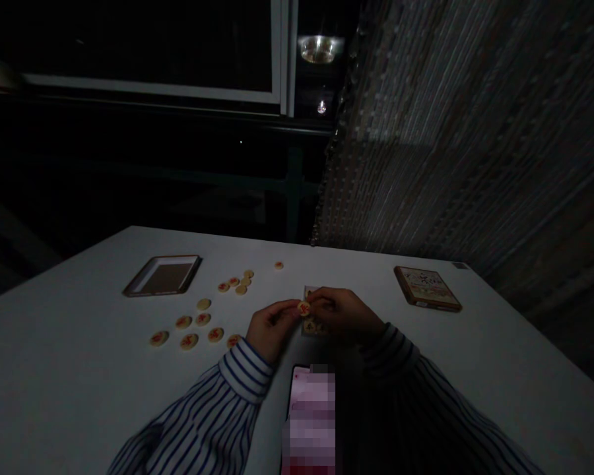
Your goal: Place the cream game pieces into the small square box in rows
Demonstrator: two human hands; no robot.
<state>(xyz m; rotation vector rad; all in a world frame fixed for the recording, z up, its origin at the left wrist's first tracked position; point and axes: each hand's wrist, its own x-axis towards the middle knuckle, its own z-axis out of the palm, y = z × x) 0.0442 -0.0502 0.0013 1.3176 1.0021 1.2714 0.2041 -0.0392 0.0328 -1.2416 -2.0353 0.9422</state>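
A round wooden piece with a red character [303, 308] is held up between my two hands near the middle of the table. My left hand [272, 328] pinches it from the left. From the right, the fingers of my right hand [344, 315] are closed at its edge. Beneath my hands lies a small grey tray [307, 332] holding pieces with dark characters, partly hidden by my right hand. Several loose round pieces [189, 341], most with red characters, lie on the white table left of my left hand.
An open shallow box lid [162, 276] lies at the table's left back. A closed decorated box [428, 288] is at the right. A lit phone [311, 419] lies near me, below my hands. Behind the white table [94, 369] hang a string curtain and a dark window.
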